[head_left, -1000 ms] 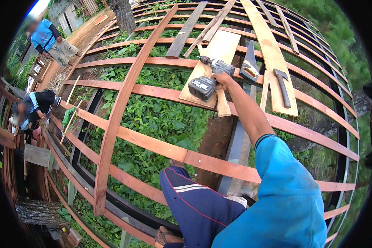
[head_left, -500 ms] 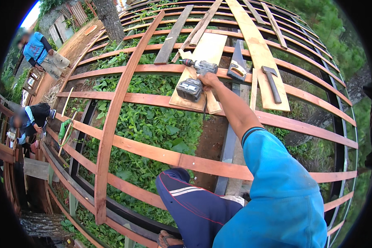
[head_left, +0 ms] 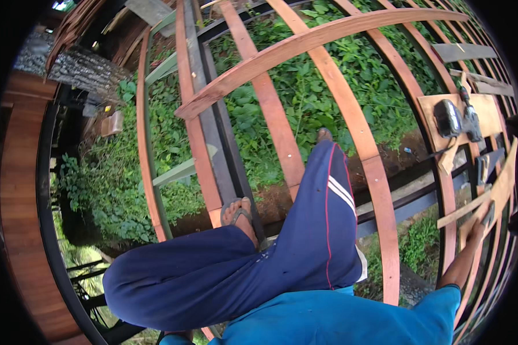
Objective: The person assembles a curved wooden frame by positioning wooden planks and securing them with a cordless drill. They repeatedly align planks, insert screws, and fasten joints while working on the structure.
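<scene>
At the far right my right hand (head_left: 476,231) reaches to a long pale plank, its fingers closed around the handle of a hatchet (head_left: 489,213), small and partly hidden here. Beyond it lie a handsaw (head_left: 489,163) and a cordless drill (head_left: 471,119) with a big black battery (head_left: 446,118), resting on a wide pale board (head_left: 489,112). Of my left arm only a bit of blue sleeve shows at the lower edge; the left hand is hidden.
I sit on a frame of reddish wooden battens (head_left: 339,86) over dark metal beams (head_left: 227,138), with green plants and soil below the gaps. One loose batten (head_left: 322,35) lies across the others. My sandaled foot (head_left: 239,215) rests on a beam. A wooden panel surface (head_left: 26,218) stands at left.
My view has swung to the left and down. My right hand has let go of the drill, which stays on the board, and has moved to the hatchet.
</scene>
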A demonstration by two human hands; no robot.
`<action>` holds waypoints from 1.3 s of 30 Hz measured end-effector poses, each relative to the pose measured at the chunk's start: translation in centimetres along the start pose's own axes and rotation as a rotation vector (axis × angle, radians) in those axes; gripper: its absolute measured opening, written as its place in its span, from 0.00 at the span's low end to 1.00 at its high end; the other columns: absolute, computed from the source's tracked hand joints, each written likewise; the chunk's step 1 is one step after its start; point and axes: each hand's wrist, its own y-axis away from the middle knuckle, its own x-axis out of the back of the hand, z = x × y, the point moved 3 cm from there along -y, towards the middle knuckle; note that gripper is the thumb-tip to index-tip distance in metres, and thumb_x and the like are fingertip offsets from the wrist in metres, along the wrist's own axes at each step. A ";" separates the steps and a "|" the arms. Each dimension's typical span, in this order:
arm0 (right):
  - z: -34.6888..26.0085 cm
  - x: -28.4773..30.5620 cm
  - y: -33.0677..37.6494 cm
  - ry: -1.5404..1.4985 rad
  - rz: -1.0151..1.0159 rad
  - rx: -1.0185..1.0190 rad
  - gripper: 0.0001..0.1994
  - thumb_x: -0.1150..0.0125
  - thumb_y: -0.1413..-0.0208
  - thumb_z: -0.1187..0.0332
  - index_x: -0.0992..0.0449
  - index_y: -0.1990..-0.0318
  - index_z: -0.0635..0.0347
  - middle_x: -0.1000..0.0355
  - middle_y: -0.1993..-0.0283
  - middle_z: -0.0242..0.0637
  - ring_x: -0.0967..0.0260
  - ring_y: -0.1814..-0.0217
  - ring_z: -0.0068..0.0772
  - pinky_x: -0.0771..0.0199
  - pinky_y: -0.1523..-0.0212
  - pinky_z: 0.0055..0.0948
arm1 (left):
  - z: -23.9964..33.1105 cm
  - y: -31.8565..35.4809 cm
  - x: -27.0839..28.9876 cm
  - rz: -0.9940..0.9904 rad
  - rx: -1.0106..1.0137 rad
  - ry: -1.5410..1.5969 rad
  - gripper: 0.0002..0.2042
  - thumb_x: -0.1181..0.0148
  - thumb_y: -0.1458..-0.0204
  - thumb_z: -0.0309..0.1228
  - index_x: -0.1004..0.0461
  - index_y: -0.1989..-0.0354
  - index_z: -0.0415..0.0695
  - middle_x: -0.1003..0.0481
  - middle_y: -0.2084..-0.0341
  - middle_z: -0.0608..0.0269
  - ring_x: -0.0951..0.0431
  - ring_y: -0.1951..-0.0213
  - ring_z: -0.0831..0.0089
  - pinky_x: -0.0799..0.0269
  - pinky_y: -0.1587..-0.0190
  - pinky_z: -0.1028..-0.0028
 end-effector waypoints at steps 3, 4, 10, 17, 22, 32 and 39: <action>8.5 -4.1 0.5 -0.776 -0.066 -0.878 0.19 0.48 0.31 0.51 0.42 0.40 0.45 0.50 0.42 0.35 0.54 0.43 0.36 0.53 0.46 0.37 | 0.0 -0.3 0.2 -0.084 0.091 -0.038 0.20 0.49 0.33 0.32 0.35 0.33 0.49 0.28 0.44 0.56 0.28 0.41 0.55 0.38 0.35 0.54; 9.7 -5.1 0.4 -0.919 -0.067 -0.973 0.17 0.48 0.31 0.49 0.41 0.45 0.44 0.50 0.48 0.33 0.54 0.50 0.34 0.54 0.53 0.34 | 0.1 -0.5 0.2 -0.055 0.101 -0.025 0.18 0.49 0.33 0.32 0.33 0.36 0.49 0.27 0.45 0.56 0.28 0.41 0.55 0.37 0.37 0.55; 9.5 -6.3 -1.5 -1.181 -0.077 -1.147 0.25 0.48 0.33 0.37 0.35 0.76 0.42 0.48 0.86 0.21 0.55 0.91 0.19 0.58 0.92 0.21 | 0.3 -0.7 -0.6 -0.075 0.170 -0.023 0.14 0.50 0.33 0.31 0.31 0.40 0.51 0.26 0.47 0.59 0.27 0.43 0.56 0.35 0.41 0.55; -3.9 -1.9 -3.6 -1.270 0.289 -1.067 0.22 0.33 0.38 0.55 0.26 0.50 0.66 0.26 0.62 0.40 0.24 0.63 0.35 0.17 0.62 0.33 | -0.5 -0.3 -1.3 -0.066 0.194 0.054 0.16 0.49 0.34 0.30 0.31 0.38 0.51 0.26 0.46 0.59 0.28 0.43 0.57 0.35 0.41 0.56; -30.7 2.1 0.5 -1.305 0.369 -0.585 0.09 0.36 0.37 0.69 0.25 0.60 0.68 0.29 0.71 0.35 0.32 0.71 0.27 0.30 0.69 0.29 | -0.5 0.7 -2.9 0.073 0.170 0.069 0.20 0.49 0.35 0.29 0.34 0.34 0.50 0.28 0.38 0.58 0.30 0.38 0.55 0.36 0.37 0.54; -84.6 9.3 18.4 -1.825 -0.930 0.383 0.24 0.37 0.43 0.68 0.37 0.41 0.63 0.36 0.64 0.29 0.37 0.68 0.19 0.32 0.70 0.21 | -13.3 -0.5 14.7 0.161 0.301 1.751 0.36 0.36 0.39 0.50 0.38 0.27 0.43 0.28 0.38 0.45 0.25 0.38 0.59 0.35 0.32 0.57; -98.5 8.2 32.5 -1.120 -1.138 1.294 0.41 0.32 0.40 0.55 0.46 0.27 0.68 0.21 0.52 0.54 0.20 0.54 0.57 0.23 0.51 0.53 | -17.7 -3.1 10.7 0.095 0.515 1.865 0.13 0.37 0.36 0.34 0.29 0.50 0.41 0.19 0.57 0.50 0.16 0.60 0.64 0.16 0.55 0.58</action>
